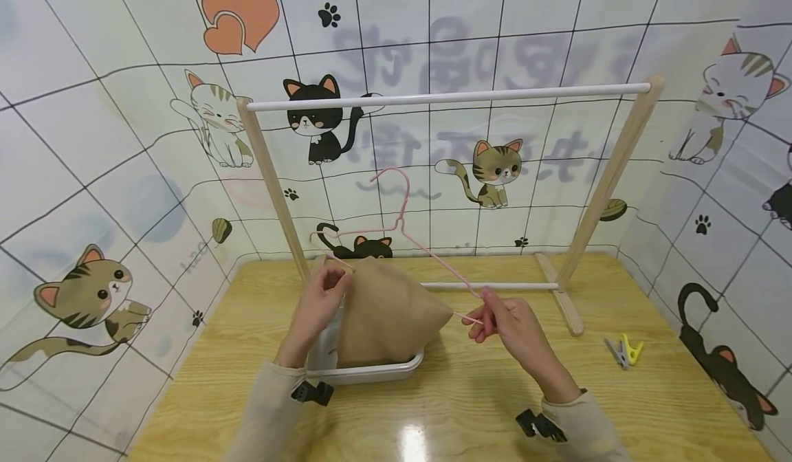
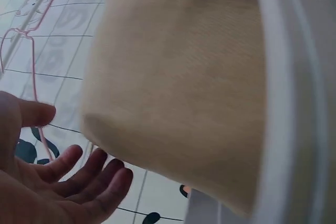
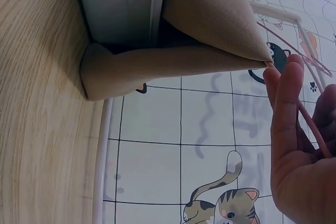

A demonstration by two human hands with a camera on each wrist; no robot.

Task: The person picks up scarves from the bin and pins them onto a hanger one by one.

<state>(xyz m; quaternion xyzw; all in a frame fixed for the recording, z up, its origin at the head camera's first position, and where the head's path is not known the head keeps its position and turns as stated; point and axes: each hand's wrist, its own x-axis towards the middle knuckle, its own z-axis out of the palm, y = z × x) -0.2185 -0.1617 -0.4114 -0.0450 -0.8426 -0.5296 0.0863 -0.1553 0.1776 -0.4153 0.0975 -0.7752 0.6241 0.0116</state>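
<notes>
A pink wire hanger (image 1: pixel 400 224) stands hook-up behind a brown cloth (image 1: pixel 390 311), with its lower bar passing under the cloth's fold. The cloth drapes over the front of a white tray (image 1: pixel 377 374). My right hand (image 1: pixel 504 317) grips the hanger's right end; in the right wrist view the wire runs between the fingers beside the cloth's pointed corner. At the cloth's upper left edge is my left hand (image 1: pixel 324 297). The left wrist view shows its thumb apart from its loosely bent fingers (image 2: pixel 107 174), whose tips lie close to the cloth's edge; contact is unclear.
Behind the tray stands a wooden rack with a white top rail (image 1: pixel 445 97) and a white lower bar (image 1: pixel 495 286). A grey clip (image 1: pixel 617 353) and a yellow clip (image 1: pixel 631 350) lie on the wooden table (image 1: pixel 495 407) at the right. A cat-printed backdrop surrounds the table.
</notes>
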